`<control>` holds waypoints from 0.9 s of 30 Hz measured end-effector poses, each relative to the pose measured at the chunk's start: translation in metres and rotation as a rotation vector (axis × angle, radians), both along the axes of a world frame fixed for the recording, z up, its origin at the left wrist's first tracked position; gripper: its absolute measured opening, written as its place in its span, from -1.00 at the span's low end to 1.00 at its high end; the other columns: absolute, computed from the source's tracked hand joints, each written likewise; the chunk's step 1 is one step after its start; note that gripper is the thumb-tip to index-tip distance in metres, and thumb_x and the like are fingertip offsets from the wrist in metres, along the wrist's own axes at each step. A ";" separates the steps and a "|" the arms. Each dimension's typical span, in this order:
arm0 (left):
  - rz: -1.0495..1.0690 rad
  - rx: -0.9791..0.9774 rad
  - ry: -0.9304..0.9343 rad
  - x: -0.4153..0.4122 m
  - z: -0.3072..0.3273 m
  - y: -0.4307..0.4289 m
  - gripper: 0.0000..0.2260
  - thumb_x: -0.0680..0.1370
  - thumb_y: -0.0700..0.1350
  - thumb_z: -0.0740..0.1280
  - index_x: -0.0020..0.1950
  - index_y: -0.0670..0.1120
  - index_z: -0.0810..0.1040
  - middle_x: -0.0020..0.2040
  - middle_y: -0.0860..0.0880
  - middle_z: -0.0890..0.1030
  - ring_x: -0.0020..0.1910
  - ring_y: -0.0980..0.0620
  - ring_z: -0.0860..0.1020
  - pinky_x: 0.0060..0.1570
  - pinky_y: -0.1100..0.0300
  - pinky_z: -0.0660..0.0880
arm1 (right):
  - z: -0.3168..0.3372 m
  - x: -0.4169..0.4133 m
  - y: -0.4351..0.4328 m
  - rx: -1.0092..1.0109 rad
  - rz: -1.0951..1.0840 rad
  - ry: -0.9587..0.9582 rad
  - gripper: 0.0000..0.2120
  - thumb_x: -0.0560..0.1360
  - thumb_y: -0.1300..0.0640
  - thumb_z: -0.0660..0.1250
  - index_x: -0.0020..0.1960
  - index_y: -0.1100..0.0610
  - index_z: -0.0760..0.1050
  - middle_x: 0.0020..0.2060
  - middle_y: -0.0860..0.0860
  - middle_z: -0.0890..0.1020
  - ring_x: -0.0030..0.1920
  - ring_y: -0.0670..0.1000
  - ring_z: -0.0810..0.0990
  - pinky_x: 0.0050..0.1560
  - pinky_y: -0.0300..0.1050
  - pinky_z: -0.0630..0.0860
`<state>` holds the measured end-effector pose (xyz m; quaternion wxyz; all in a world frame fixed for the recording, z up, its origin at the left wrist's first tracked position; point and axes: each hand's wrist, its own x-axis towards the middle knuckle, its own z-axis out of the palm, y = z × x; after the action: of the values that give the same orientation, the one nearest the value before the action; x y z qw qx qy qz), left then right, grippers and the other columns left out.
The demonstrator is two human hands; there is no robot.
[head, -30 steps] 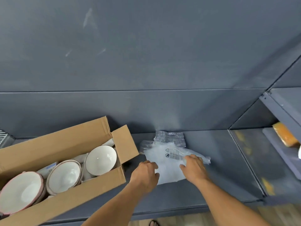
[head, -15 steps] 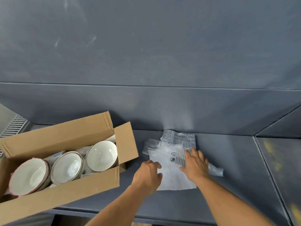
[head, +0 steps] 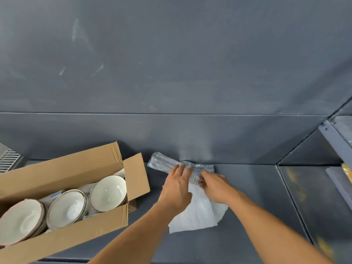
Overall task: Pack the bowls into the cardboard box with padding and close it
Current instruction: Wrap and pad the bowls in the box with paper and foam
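Observation:
An open cardboard box (head: 62,242) stands at the lower left of the dark shelf. Three white bowls lie in it in a row: a pink-rimmed one (head: 19,221), a middle one (head: 66,208) and a dark-rimmed one (head: 108,191), with white padding between them. Right of the box lies a pile of padding: a white plastic sheet (head: 198,216), a clear plastic bag (head: 162,163) and a piece of bubble wrap (head: 202,168). My left hand (head: 177,187) lies over the pile with fingers spread. My right hand (head: 215,186) pinches the bubble wrap's near edge.
The shelf's back wall (head: 171,138) rises right behind the pile. A white wire grille (head: 8,161) shows at the far left. At the right, a metal rack upright (head: 335,141) and lower shelves with a yellow item (head: 347,171) at the frame edge.
Both hands have moved farther back on the pile. The white sheet now lies nearer me under my wrists, the clear bag has shifted up left, and my right fingers have closed on the bubble wrap.

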<state>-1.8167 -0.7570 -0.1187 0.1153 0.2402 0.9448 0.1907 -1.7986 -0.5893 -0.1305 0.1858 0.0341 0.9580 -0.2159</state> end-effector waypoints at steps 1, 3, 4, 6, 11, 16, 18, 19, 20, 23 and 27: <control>-0.028 -0.029 0.064 -0.001 0.005 0.002 -0.30 0.46 -0.18 0.37 0.55 0.00 0.17 0.51 0.00 0.24 0.53 -0.05 0.07 0.52 0.05 0.06 | 0.007 0.000 -0.001 -0.034 0.000 -0.008 -0.93 0.62 0.09 0.12 -0.04 0.03 0.32 0.01 0.00 0.59 0.05 0.11 0.52 0.06 -0.01 0.46; -0.040 -0.084 0.154 -0.003 0.012 0.003 -0.34 0.45 -0.15 0.38 0.52 0.01 0.22 0.40 0.01 0.38 0.47 -0.06 0.22 0.53 0.02 -0.02 | 0.018 -0.001 -0.004 -0.097 0.009 -0.011 -0.93 0.60 0.13 0.11 -0.04 0.00 0.34 0.01 -0.05 0.60 0.03 0.07 0.55 0.08 0.03 0.52; -0.018 -0.096 0.159 -0.004 0.013 0.002 -0.38 0.45 -0.13 0.39 0.48 0.01 0.27 0.33 0.01 0.45 0.40 -0.05 0.31 0.52 0.01 0.01 | 0.025 0.000 -0.006 -0.143 0.006 -0.009 -0.91 0.60 0.14 0.11 -0.01 -0.02 0.36 0.01 -0.08 0.61 0.03 0.04 0.56 0.08 0.02 0.53; 0.037 -0.087 0.139 -0.005 0.013 -0.001 -0.55 0.46 -0.05 0.39 0.34 0.02 0.41 0.19 0.00 0.53 0.25 -0.05 0.44 0.43 0.04 0.19 | 0.036 0.001 -0.012 -0.251 -0.022 0.009 -0.91 0.60 0.13 0.15 0.00 -0.04 0.40 -0.02 -0.09 0.61 0.00 0.00 0.56 0.05 -0.01 0.52; 0.295 0.185 -0.179 -0.002 0.033 -0.015 -0.81 0.57 -0.09 0.26 -0.25 -0.04 0.42 -0.27 0.03 0.49 -0.27 0.05 0.47 -0.34 0.23 0.35 | 0.056 0.006 -0.033 -0.449 -0.097 0.074 -0.88 0.60 0.11 0.18 -0.09 -0.06 0.39 -0.12 -0.06 0.64 -0.14 -0.10 0.65 -0.13 -0.10 0.49; 0.657 0.728 -0.573 0.003 0.049 -0.034 -0.82 0.56 -0.25 0.26 -0.21 -0.18 0.59 -0.25 -0.19 0.61 -0.26 -0.10 0.56 -0.20 -0.02 0.59 | 0.047 0.004 -0.067 -0.679 -0.197 0.054 -0.84 0.64 0.07 0.15 -0.09 0.02 0.43 -0.24 -0.06 0.58 -0.33 -0.08 0.54 -0.25 -0.12 0.44; 0.774 0.859 -0.627 0.002 0.052 -0.041 -0.81 0.55 -0.33 0.23 -0.22 -0.22 0.57 -0.29 -0.21 0.59 -0.30 -0.13 0.56 -0.28 0.09 0.52 | 0.041 0.004 -0.082 -0.762 -0.249 0.024 -0.79 0.64 0.00 0.16 -0.05 0.07 0.50 -0.20 -0.02 0.59 -0.22 -0.05 0.52 -0.14 -0.07 0.45; 0.821 0.912 -0.646 0.001 0.052 -0.046 -0.83 0.55 -0.34 0.23 -0.19 -0.24 0.57 -0.28 -0.22 0.58 -0.31 -0.15 0.57 -0.28 0.10 0.51 | 0.038 0.004 -0.089 -0.822 -0.270 -0.007 -0.75 0.63 -0.04 0.17 0.00 0.09 0.54 -0.15 0.00 0.61 -0.14 -0.04 0.54 -0.06 -0.06 0.45; 0.866 0.958 -0.659 0.000 0.053 -0.050 -0.87 0.55 -0.34 0.24 -0.14 -0.26 0.57 -0.26 -0.23 0.58 -0.28 -0.16 0.58 -0.25 0.08 0.54 | 0.036 0.004 -0.095 -0.910 -0.295 -0.055 -0.73 0.63 -0.04 0.19 0.06 0.11 0.57 -0.08 0.01 0.64 -0.06 -0.02 0.57 0.02 -0.05 0.46; 0.986 1.017 -0.677 -0.003 0.048 -0.069 -0.81 0.48 -0.27 0.28 0.05 -0.31 0.56 -0.08 -0.27 0.62 -0.10 -0.22 0.64 -0.09 -0.06 0.62 | 0.037 0.007 -0.113 -1.184 -0.323 -0.187 -0.79 0.56 0.18 0.31 0.17 0.22 0.57 0.05 0.09 0.69 0.11 0.05 0.63 0.19 -0.05 0.49; 1.086 1.097 -0.690 0.006 0.047 -0.088 -0.79 0.53 -0.32 0.20 0.12 -0.34 0.51 -0.03 -0.29 0.58 -0.09 -0.22 0.60 -0.23 0.04 0.57 | 0.038 0.011 -0.138 -1.186 -0.200 -0.235 -0.68 0.35 0.30 0.40 0.11 0.30 0.56 -0.09 0.05 0.67 -0.05 -0.06 0.64 0.02 -0.26 0.54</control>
<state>-1.8111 -0.8447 -0.0720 0.1569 -0.2969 0.6145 0.7139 -1.7876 -0.7275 -0.0921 0.2565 0.0382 0.6400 -0.7233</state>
